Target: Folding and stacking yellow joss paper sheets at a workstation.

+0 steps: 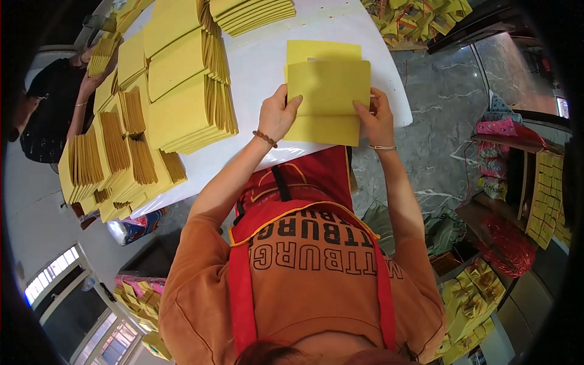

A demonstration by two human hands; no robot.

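Over the table's near edge I hold yellow folded paper [328, 91] with both hands. It has a crease across its lower part, and another yellow sheet [322, 50] shows from under its far edge, with a small pale patch between the two. My left hand [278, 115] grips the left edge, thumb on top and fingers hidden underneath. On the right edge, my right hand [376, 117] is closed the same way, its thumb pressed on the paper. A beaded bracelet circles my left wrist, a thin bangle my right.
Stacks of folded yellow paper [182, 100] cover the left of the white table [258, 67]. A person in black [52, 112] holds a yellow bundle [104, 53] at the far left. Yellow bundles [420, 21] lie beyond the table. Shelves with red strands [508, 246] stand at right.
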